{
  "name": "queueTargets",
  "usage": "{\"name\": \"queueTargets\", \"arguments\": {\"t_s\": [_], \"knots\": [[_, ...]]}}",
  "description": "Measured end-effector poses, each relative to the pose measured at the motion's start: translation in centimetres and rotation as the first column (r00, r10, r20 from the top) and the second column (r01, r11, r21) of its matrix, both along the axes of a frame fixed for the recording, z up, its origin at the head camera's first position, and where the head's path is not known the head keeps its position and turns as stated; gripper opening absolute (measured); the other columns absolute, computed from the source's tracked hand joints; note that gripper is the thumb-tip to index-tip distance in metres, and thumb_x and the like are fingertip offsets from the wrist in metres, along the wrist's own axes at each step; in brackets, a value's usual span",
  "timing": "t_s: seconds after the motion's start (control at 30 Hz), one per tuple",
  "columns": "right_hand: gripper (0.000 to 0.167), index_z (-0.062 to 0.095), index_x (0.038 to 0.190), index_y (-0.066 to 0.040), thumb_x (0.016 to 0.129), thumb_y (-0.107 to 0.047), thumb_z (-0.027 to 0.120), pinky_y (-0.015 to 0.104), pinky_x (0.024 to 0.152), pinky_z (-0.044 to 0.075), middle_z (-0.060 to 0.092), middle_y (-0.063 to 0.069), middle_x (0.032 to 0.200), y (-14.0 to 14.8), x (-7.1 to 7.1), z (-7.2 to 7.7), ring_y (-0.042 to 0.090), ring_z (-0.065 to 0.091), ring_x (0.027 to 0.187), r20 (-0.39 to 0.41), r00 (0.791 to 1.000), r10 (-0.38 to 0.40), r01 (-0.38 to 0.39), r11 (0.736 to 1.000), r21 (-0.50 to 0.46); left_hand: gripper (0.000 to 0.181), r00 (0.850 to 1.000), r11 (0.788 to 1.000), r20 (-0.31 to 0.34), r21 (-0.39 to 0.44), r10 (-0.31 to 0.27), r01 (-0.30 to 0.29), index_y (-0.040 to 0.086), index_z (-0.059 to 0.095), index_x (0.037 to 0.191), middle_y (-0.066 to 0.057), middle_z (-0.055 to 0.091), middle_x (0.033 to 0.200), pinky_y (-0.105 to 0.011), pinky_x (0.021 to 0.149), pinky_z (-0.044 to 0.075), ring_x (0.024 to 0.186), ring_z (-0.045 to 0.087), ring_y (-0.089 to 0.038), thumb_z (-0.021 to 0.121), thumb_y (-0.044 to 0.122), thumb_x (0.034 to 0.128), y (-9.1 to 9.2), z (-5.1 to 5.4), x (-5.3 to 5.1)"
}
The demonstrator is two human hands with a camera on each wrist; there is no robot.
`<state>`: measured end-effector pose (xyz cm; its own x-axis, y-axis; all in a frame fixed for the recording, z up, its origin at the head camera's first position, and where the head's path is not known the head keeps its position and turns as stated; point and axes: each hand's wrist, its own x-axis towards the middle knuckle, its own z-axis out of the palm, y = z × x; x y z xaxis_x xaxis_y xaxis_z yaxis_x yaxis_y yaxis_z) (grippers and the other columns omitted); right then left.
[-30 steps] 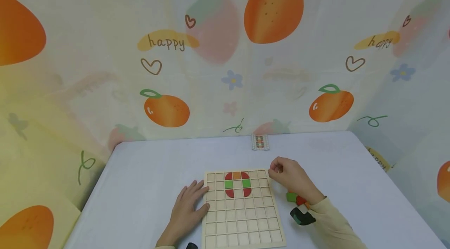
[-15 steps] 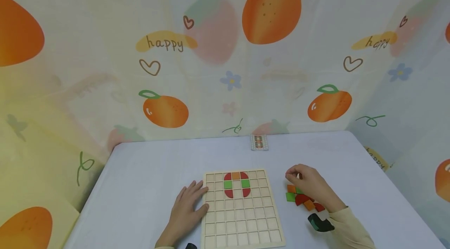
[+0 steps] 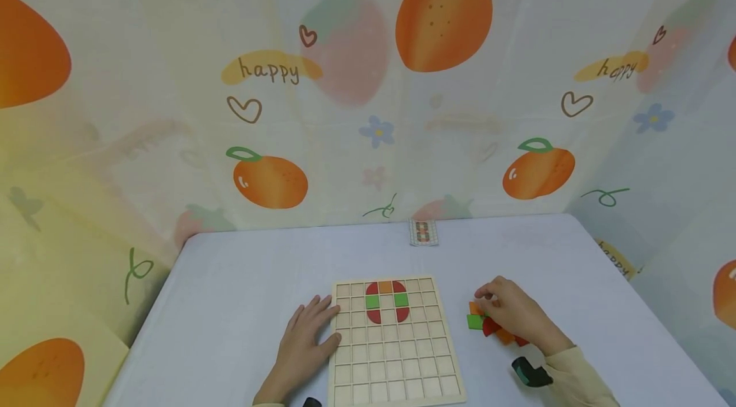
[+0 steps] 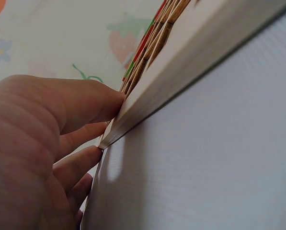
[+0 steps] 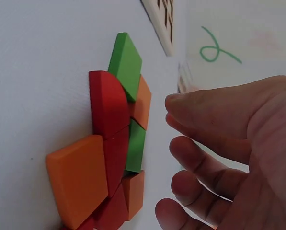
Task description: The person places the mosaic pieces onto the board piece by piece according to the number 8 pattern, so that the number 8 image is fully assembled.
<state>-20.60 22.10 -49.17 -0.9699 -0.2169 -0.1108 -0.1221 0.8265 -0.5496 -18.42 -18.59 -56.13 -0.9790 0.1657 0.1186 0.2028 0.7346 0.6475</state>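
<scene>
The table (image 3: pixel 241 285) presents a plain white top. Toward the near side, a gridded wooden board (image 3: pixel 395 352) lies flat. A small patterned card (image 3: pixel 423 233) rests by the far edge. Right of the board, apart from it, red, green and orange blocks (image 5: pixel 116 155) lie clustered, several touching.

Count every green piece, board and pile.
4: left green piece and right green piece in the board; in the pile, right wrist view, top green piece and lower green piece between orange pieces. More may be hidden.
</scene>
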Motion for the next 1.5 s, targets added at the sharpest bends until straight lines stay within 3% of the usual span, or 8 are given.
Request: {"name": "queueTargets", "arguments": {"t_s": [0.33, 0.6, 0.73, 0.87, 0.97, 1.17, 1.5], "knots": [[0.022, 0.074, 0.111, -0.008, 0.091, -0.016, 0.073, 0.037, 0.076, 0.055, 0.064, 0.004, 0.102, 0.0, 0.2, -1.0, 0.02, 0.058, 0.095, -0.008, 1.0, 0.01, -0.009, 0.995, 0.104, 0.047, 1.0, 1.0, 0.005, -0.009, -0.003, 0.003, 0.018, 0.066, 0.132, -0.007, 0.053, 0.153, -0.061, 0.126, 0.017, 0.15, 0.038, -0.035, 0.073, 0.026, 0.0867, 0.1, 0.1, -0.1], [0.012, 0.069, 0.103, -0.013, 0.092, -0.015, 0.072, 0.033, 0.075, 0.051, 0.062, 0.0, 0.098, -0.2, 0.3, -1.3, 0.017, 0.054, 0.095, -0.018, 1.0, -0.009, 0.01, 0.997, 0.076, 0.047, 1.0, 1.0, 0.014, 0.012, 0.002, -0.003, 0.018, 0.067, 0.131, -0.007, 0.053, 0.153, -0.061, 0.126, 0.017, 0.151, 0.037, -0.035, 0.074, 0.024, 0.086, 0.0, 0.2, 0.1], [0.008, 0.065, 0.095, -0.014, 0.093, -0.019, 0.072, 0.025, 0.07, 0.048, 0.06, -0.002, 0.093, -0.1, 0.2, -1.2, 0.012, 0.052, 0.087, -0.025, 1.0, 0.017, -0.017, 1.0, 0.001, 0.047, 1.0, 1.0, 0.014, 0.022, 0.004, -0.005, 0.017, 0.067, 0.131, -0.007, 0.054, 0.153, -0.06, 0.126, 0.016, 0.151, 0.037, -0.035, 0.075, 0.023, 0.0855, 0.0, 0.2, 0.2], [0.01, 0.064, 0.094, -0.011, 0.094, -0.017, 0.072, 0.021, 0.061, 0.046, 0.06, 0.0, 0.092, -0.1, -0.1, -0.6, 0.01, 0.049, 0.077, -0.019, 1.0, 0.012, -0.015, 0.992, -0.127, 0.047, 1.0, 1.0, 0.009, 0.019, 0.008, -0.008, 0.017, 0.067, 0.131, -0.007, 0.054, 0.153, -0.059, 0.126, 0.017, 0.151, 0.037, -0.034, 0.075, 0.022, 0.0855, 0.0, 0.1, 0.2], [0.012, 0.064, 0.098, -0.011, 0.094, -0.019, 0.071, 0.021, 0.06, 0.047, 0.062, 0.001, 0.094, -0.6, -0.4, 0.2, 0.011, 0.051, 0.081, -0.009, 1.0, -0.028, 0.025, 0.981, -0.194, 0.047, 1.0, 1.0, 0.008, 0.018, 0.012, -0.012, 0.017, 0.067, 0.132, -0.007, 0.054, 0.153, -0.059, 0.127, 0.016, 0.151, 0.037, -0.034, 0.075, 0.023, 0.0856, 0.0, 0.0, 0.1], [0.013, 0.066, 0.1, -0.014, 0.096, -0.025, 0.07, 0.021, 0.064, 0.048, 0.065, -0.001, 0.093, -2.4, -1.3, 2.1, 0.012, 0.055, 0.084, -0.043, 0.998, -0.037, 0.025, 0.968, -0.251, 0.047, 1.0, 1.0, 0.016, 0.02, 0.013, -0.013, 0.018, 0.066, 0.132, -0.006, 0.053, 0.153, -0.058, 0.127, 0.015, 0.151, 0.036, -0.034, 0.074, 0.024, 0.086, -0.1, -0.1, 0.0], [0.009, 0.07, 0.104, -0.009, 0.095, -0.013, 0.069, 0.02, 0.069, 0.049, 0.066, -0.001, 0.088, -6.5, -3.4, 3.8, 0.009, 0.055, 0.081, -0.138, 0.99, 0.024, -0.062, 0.96, -0.274, 0.047, 1.0, 1.0, 0.014, 0.028, 0.001, -0.002, 0.018, 0.066, 0.132, -0.007, 0.053, 0.153, -0.06, 0.127, 0.014, 0.151, 0.036, -0.035, 0.074, 0.024, 0.0858, -0.1, 0.1, 0.1]]}}
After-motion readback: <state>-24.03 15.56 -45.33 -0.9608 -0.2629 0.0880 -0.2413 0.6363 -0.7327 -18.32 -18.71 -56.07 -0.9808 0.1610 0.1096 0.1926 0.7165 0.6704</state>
